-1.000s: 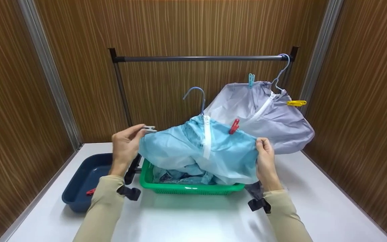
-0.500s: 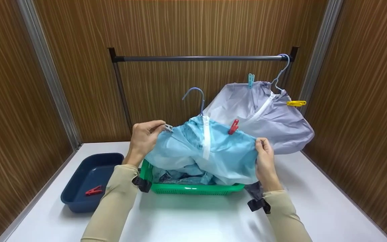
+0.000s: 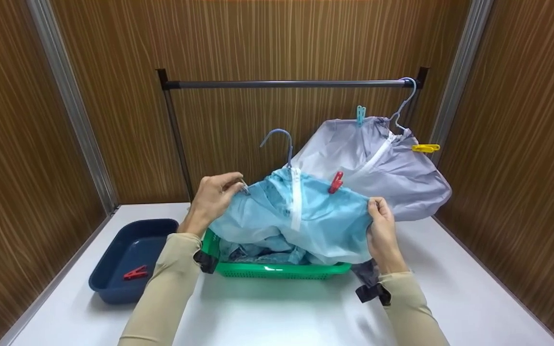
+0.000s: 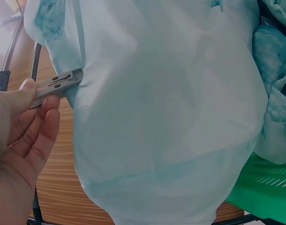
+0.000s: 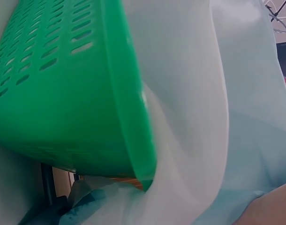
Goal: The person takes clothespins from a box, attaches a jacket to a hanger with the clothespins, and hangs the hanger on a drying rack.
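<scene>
A light blue zip garment [image 3: 330, 221] hangs on a hanger [image 3: 277, 130] whose hook is free in the air, above a green basket. My left hand [image 3: 212, 199] pinches a grey clothespin [image 4: 63, 84] between thumb and fingers; in the left wrist view its tip sits over the garment's shoulder edge. With my right hand [image 3: 382, 230] I pinch the garment's other shoulder end and hold it out to the side. A red clothespin [image 3: 336, 182] is clipped on that shoulder, right of the white zip [image 3: 296, 199].
The green basket [image 3: 277, 270] holds more bluish clothes. At left stands a dark blue tub [image 3: 108, 259] with a red clothespin [image 3: 135, 273] in it. Behind, a rack bar [image 3: 277, 84] carries a lavender garment [image 3: 402, 178] with turquoise [image 3: 360, 115] and yellow [image 3: 426, 148] clothespins on it.
My left hand has moved right with the grey clothespin, from the end of the sleeve to the garment's shoulder edge. My right hand has stayed in place.
</scene>
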The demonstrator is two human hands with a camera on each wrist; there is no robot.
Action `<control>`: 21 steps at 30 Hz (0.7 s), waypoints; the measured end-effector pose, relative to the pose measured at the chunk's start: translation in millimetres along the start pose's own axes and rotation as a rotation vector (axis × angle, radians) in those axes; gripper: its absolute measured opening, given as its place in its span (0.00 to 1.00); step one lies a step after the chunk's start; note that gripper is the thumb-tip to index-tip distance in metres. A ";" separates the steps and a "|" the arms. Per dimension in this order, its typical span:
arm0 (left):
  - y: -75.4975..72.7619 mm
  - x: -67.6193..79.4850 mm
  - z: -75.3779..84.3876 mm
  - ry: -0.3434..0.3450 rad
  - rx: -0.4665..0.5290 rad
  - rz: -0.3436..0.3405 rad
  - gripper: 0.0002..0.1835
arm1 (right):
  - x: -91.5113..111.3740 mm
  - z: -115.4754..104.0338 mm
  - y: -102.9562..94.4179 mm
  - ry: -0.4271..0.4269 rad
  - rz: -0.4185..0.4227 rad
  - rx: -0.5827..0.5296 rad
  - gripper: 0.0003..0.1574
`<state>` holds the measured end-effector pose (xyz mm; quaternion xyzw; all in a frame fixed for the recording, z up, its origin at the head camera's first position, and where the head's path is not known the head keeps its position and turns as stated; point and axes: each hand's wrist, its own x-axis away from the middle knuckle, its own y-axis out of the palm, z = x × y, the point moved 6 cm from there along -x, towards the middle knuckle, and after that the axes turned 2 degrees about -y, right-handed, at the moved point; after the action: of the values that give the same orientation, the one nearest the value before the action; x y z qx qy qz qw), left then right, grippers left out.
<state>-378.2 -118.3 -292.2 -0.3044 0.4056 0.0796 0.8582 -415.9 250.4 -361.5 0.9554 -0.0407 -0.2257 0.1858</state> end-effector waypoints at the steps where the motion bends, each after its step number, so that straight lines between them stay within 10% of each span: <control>1: 0.4 0.2 0.0 -0.009 -0.003 -0.017 0.13 | -0.2 -0.1 -0.3 -0.001 0.003 0.001 0.12; 9: 0.6 2.2 -8.5 -0.089 -0.006 -0.076 0.32 | 0.7 -2.4 -0.1 -0.015 0.024 0.017 0.12; 15: -2.7 9.3 -24.9 -0.156 -0.267 -0.036 0.11 | 1.4 -4.1 -0.4 -0.035 0.024 0.031 0.12; 21: 1.0 10.4 -24.0 -0.026 -0.466 -0.012 0.09 | 2.5 -10.2 -1.5 -0.114 0.036 0.202 0.11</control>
<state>-387.3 -132.7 -312.1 -0.4957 0.3632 0.1701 0.7704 -409.1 254.9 -354.7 0.9540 -0.0909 -0.2712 0.0902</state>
